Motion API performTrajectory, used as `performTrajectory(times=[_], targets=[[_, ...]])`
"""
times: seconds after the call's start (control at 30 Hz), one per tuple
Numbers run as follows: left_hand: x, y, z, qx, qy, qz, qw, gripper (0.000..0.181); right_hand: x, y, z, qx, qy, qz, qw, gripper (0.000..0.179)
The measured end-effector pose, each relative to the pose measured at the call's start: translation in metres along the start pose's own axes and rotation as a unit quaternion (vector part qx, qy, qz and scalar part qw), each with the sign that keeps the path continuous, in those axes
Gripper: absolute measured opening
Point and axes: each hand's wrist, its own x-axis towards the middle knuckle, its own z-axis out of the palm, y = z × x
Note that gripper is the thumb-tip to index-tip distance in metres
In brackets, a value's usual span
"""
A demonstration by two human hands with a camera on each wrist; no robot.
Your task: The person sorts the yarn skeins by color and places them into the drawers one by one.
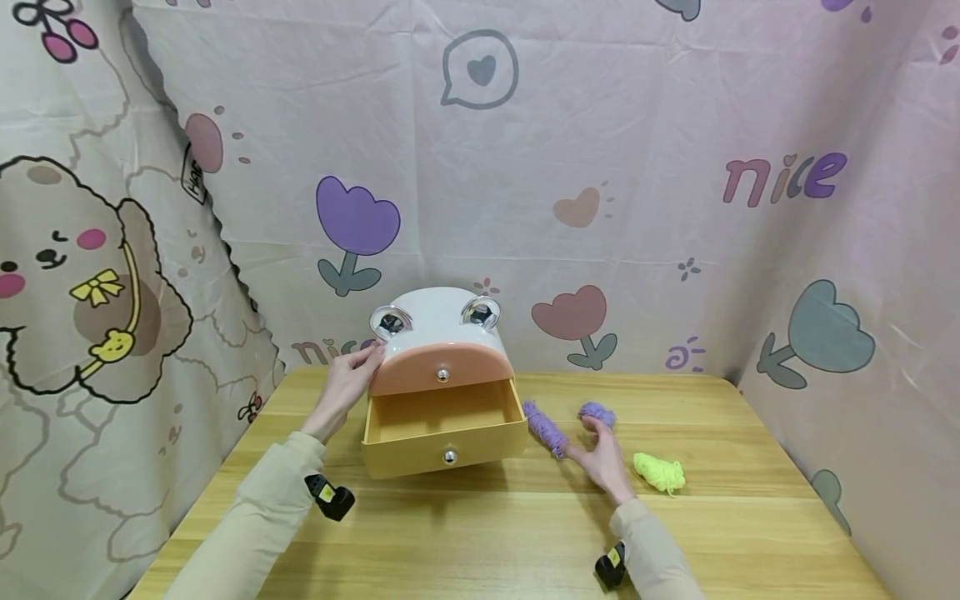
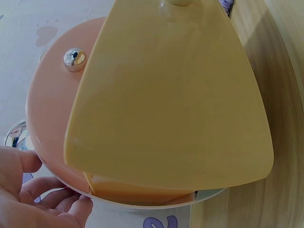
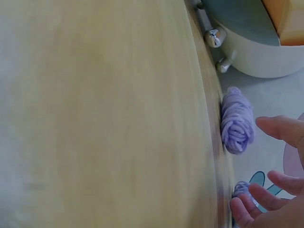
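Observation:
A white drawer box (image 1: pixel 442 321) with shiny round eyes stands on the table, its pink upper drawer (image 1: pixel 408 372) closed and its yellow lower drawer (image 1: pixel 416 452) pulled out. My left hand (image 1: pixel 347 385) rests against the box's left side; in the left wrist view its fingertips (image 2: pixel 84 205) touch the rim. Over the table to the right, my right hand (image 1: pixel 602 461) is spread with nothing in its grasp. Its thumb is near a long purple yarn bundle (image 1: pixel 545 428), its fingers close to a second purple yarn bundle (image 1: pixel 597 412).
A bright yellow-green yarn bundle (image 1: pixel 660 472) lies to the right of my right hand on the wooden table (image 1: pixel 480 542). Printed cloth (image 1: pixel 645 125) hangs behind and at both sides. The lower drawer juts out toward me, between my hands.

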Motion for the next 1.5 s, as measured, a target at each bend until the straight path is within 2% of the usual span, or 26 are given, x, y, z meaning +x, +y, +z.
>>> performTrajectory(times=[0.4,0.63,1.5], targets=[[0.001,-0.001,0.0,0.003,0.003,0.001,1.0,0.054,0.006,-0.004,-0.002,-0.017,-0.039,0.015,0.999,0.071],[0.001,-0.002,0.0,0.001,0.001,0.002,1.0,0.055,0.011,-0.005,0.003,-0.051,-0.053,0.016,0.9972,0.069],[0.002,-0.003,-0.001,0.002,-0.002,0.002,1.0,0.054,0.021,-0.012,0.02,-0.09,-0.048,0.01,0.9948,0.047]])
